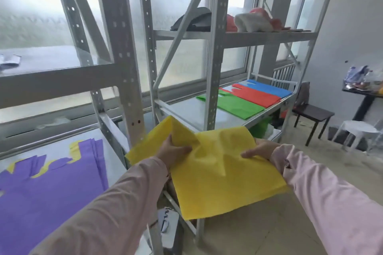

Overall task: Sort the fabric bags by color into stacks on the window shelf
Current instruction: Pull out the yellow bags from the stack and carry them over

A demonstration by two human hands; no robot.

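Both hands are gripping a yellow bag (217,174) in mid-air, near the rack: the left hand (174,151) pinching its left part, the right hand (259,149) its right edge. Purple bags (47,188) are lying on the left shelf (116,163).

Long pale pink sleeves on both arms, thin fabric, lightly wrinkled. The left sleeve (116,198) ends plain at the left hand (174,151). The right sleeve (323,188) has a dark slit in its cuff, just beside the right hand (259,149).
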